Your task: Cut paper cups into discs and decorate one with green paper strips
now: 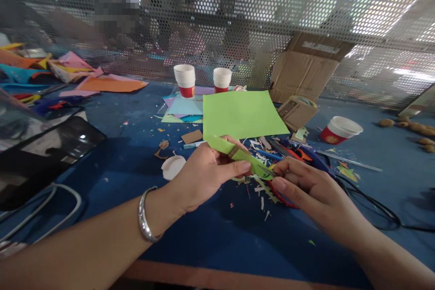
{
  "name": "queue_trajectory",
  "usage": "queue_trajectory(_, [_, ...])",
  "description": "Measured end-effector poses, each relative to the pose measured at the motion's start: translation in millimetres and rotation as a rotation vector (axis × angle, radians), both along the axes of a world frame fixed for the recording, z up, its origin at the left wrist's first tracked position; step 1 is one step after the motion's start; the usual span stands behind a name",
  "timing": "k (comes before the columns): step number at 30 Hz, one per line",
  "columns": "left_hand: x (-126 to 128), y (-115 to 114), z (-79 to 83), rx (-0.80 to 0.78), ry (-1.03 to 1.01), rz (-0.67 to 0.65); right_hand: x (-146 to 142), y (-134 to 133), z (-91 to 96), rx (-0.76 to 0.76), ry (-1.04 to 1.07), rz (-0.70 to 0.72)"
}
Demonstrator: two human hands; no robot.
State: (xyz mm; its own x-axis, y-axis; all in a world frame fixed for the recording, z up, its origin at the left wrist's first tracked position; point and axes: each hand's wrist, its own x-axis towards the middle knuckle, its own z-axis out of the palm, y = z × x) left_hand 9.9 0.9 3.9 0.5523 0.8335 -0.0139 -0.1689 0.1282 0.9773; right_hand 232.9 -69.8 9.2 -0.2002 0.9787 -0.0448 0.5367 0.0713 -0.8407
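On the table (129, 154), cup stacks (185, 80) stand behind the paper sheet (243, 115), a cardboard box (307, 70) to its right.

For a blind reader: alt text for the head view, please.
A left hand pinches the near edge of a green paper while the right hand holds red scissors to it. Scraps, cups and a cardboard box lie on the blue table.

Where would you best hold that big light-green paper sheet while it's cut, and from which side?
Probably its near edge, pinched from the left as the left hand does, thumb on top. The light-green paper sheet is thin and floppy, and the red-handled scissors in the right hand enter from the right, so that side is taken.
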Motion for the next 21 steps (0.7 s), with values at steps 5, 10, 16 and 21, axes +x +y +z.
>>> queue_trajectory(5, [0.2, -0.4, 0.5, 0.006, 0.014, -0.004, -1.1, 1.9, 0.2, 0.0, -0.016, 0.008])
queue_trajectory(10, [0.3, -0.9, 1.3, -0.003, -0.002, -0.021, -1.5, 1.2, 0.5, 0.003, -0.034, -0.001])
queue_trajectory(16, [0.3, -0.1, 0.3, 0.01, 0.008, -0.033, -0.8, -0.3, 0.0, 0.015, -0.051, -0.003])
queue_trajectory(21, [1.0, -0.6, -0.6, 0.041, 0.026, -0.044, -0.6, 0.7, 0.1, 0.034, -0.085, -0.002])
